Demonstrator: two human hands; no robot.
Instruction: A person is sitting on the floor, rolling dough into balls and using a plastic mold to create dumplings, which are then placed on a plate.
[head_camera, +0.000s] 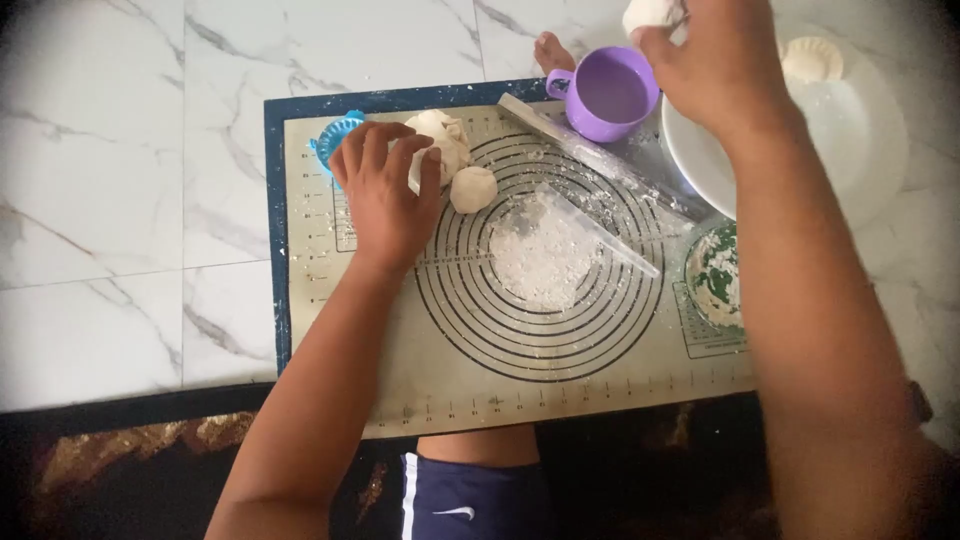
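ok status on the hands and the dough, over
Left hand resting on the dough lump, small ball beside it. Right hand pinching a dough piece over the purple cup. Rolling pin lies between.

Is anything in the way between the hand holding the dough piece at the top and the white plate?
Nothing visible blocks it. The right hand holds a dough piece right above the white plate's left rim. The purple cup stands just left of that hand, beside the plate, not between them.

Home floor: marble tiles (120, 150), baking mat (400, 400), purple cup (610, 95), plate (870, 150).
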